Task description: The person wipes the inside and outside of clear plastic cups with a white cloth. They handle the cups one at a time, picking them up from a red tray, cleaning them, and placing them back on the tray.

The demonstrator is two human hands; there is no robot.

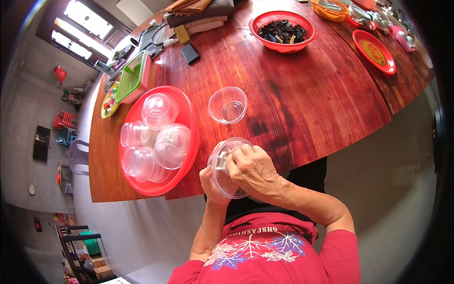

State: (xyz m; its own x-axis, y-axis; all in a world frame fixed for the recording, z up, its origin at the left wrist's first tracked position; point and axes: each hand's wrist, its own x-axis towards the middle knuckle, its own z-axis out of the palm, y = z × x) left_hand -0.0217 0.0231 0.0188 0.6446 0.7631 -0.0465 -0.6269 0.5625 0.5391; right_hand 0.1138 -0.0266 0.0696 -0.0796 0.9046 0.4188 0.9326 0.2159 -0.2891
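head view: a red-brown wooden surface [326,109] spreads across the middle, its near edge in front of the person. on its left part lies a large oval red tray [193,137], bearing clear stacked bowls [172,146]. a round red colander [283,47] stands well apart, beyond, with thin dark pieces [282,32] inside. 1 lone bowl [228,105], clear and mouth up, sits just beyond the hands. the held bowl [224,182] is at the near edge, between the 2 grips; it is round, so it has no long axis to line up. the left grip [214,188] grasps it from the left; the right grip [255,170] reaches in from the right, fingers curled inside the rim. the tray lies leftward, nearer the left grip. smallest, a pale wad [221,162] shows inside by the right fingertips; i cannot tell whether they pinch or only press it.
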